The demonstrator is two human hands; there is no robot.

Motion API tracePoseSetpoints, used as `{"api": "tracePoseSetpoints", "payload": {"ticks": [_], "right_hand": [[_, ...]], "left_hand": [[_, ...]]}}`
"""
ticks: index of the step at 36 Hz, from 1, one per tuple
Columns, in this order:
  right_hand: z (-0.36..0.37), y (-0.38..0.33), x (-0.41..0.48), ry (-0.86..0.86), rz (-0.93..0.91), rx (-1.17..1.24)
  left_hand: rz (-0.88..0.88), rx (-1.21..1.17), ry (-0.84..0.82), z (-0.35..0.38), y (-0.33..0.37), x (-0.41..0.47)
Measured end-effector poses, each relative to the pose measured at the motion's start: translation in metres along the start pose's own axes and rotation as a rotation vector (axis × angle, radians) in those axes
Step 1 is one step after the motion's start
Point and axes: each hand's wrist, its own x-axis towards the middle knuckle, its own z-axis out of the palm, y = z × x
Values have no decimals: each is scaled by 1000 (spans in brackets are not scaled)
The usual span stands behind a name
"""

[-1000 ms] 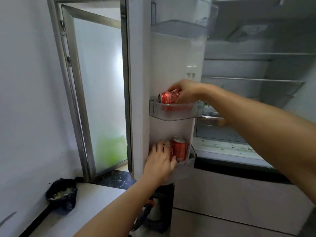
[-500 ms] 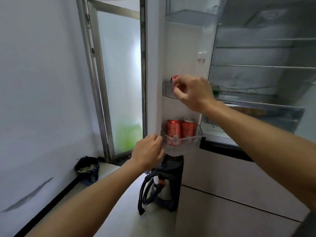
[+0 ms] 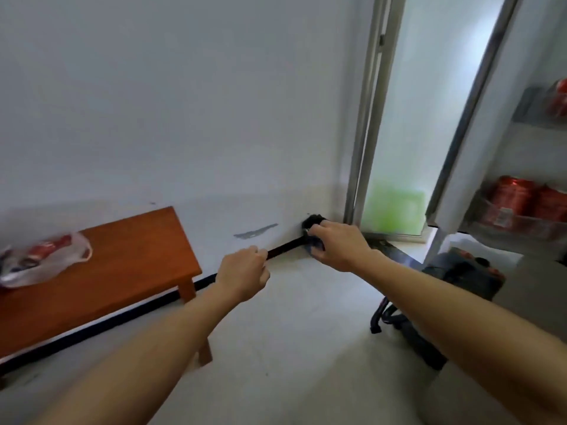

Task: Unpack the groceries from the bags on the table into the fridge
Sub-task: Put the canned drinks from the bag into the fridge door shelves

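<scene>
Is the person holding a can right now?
No, the left hand and right hand are both loosely curled with nothing in them.

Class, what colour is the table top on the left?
Reddish-brown wood, on the table, clearest in the head view.

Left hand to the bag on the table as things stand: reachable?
Probably yes, with a step. The left hand is empty and loosely curled, and nothing lies between it and the bag on the table. The bag sits well to its left, likely past arm's reach from here.
</scene>
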Motion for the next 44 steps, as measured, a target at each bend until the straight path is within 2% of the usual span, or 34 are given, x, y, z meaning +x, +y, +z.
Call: {"api": "tracePoseSetpoints", "payload": {"ticks": [8,18,23,33,44], "right_hand": [[30,-156,64,-16,-262,28],[60,-370,154,-55,-433,94],[81,-455,181,-78,-543,121],[130,-551,276,-126,-664,108],[204,-612,436,-172,-699,114]], "left_hand": [[-251,87,-3,-24,-135,-94],[-456,194,-46,-54,-309,-210],[-559,193,-115,-51,-378,-253],[-667,134,-159,-17,-485,-263],[-747,108,-283,26,-626,-209]]}}
